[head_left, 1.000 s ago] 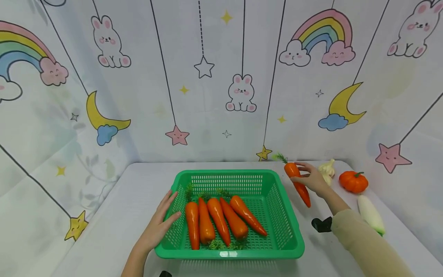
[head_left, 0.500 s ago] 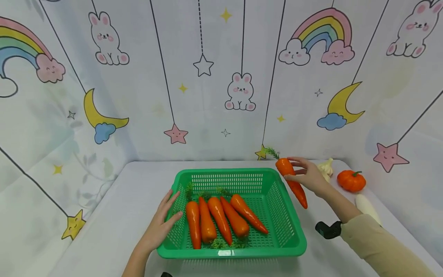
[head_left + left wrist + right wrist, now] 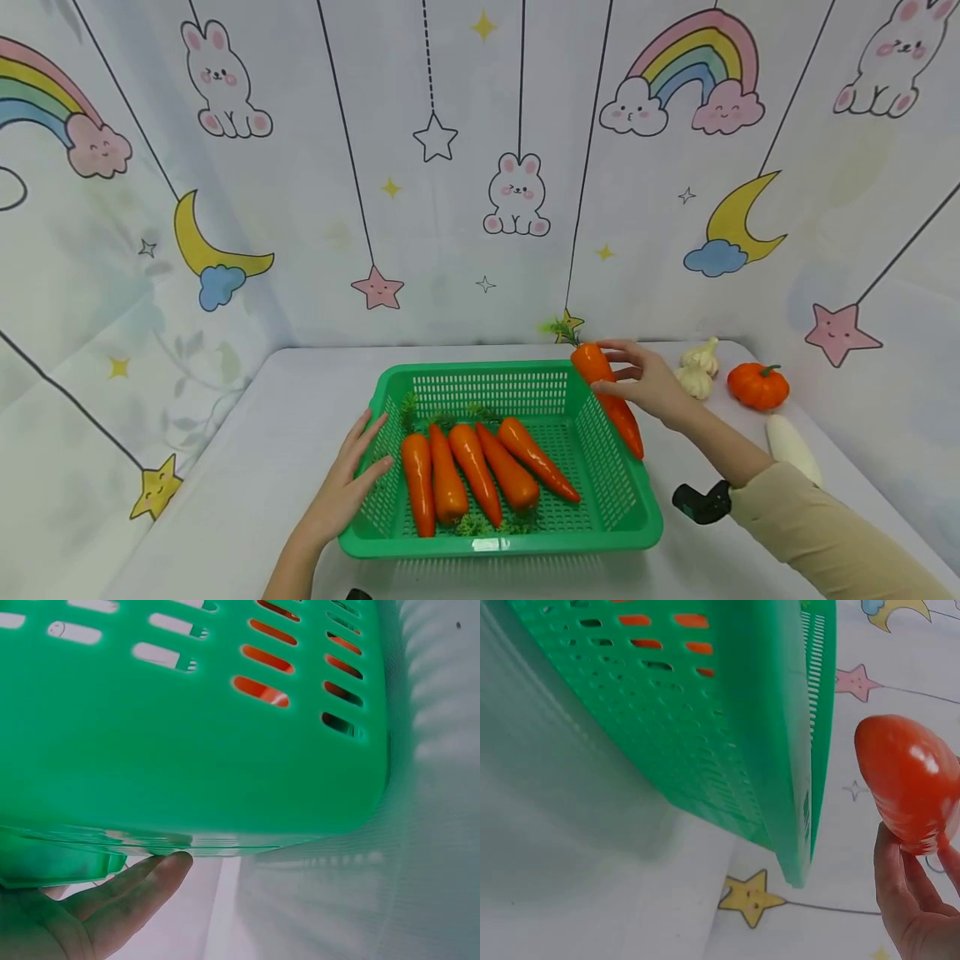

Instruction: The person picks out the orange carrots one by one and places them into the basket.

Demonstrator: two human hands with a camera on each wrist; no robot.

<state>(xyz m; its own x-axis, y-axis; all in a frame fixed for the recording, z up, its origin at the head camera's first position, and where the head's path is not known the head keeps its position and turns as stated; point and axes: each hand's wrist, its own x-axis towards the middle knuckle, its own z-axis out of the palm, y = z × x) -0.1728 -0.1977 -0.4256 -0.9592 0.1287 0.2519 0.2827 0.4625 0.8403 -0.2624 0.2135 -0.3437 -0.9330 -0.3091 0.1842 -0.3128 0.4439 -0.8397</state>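
My right hand [image 3: 651, 385] pinches an orange carrot [image 3: 619, 410] with a green leafy top over the right rim of a green plastic basket [image 3: 495, 546]. In the right wrist view the carrot [image 3: 907, 780] is seen end-on above the fingers. Several other carrots [image 3: 474, 475] lie side by side in the basket's left and middle part. With fingers spread and fairly straight, my left hand [image 3: 341, 487] rests against the basket's left side. The left wrist view has this hand's fingers [image 3: 142, 900] touching the underside of the rim.
Right of the basket lie two garlic bulbs [image 3: 697, 371], a small orange pumpkin [image 3: 757, 386] and a long pale vegetable [image 3: 792, 450]. A patterned curtain [image 3: 450, 208] hangs behind the white table [image 3: 247, 467]. A dark wrist device [image 3: 701, 502] sits below the right forearm.
My right hand has carried the carrot leftward, from beside the basket to over its right rim. The left hand stays at the basket's left side. The head view has shifted slightly.
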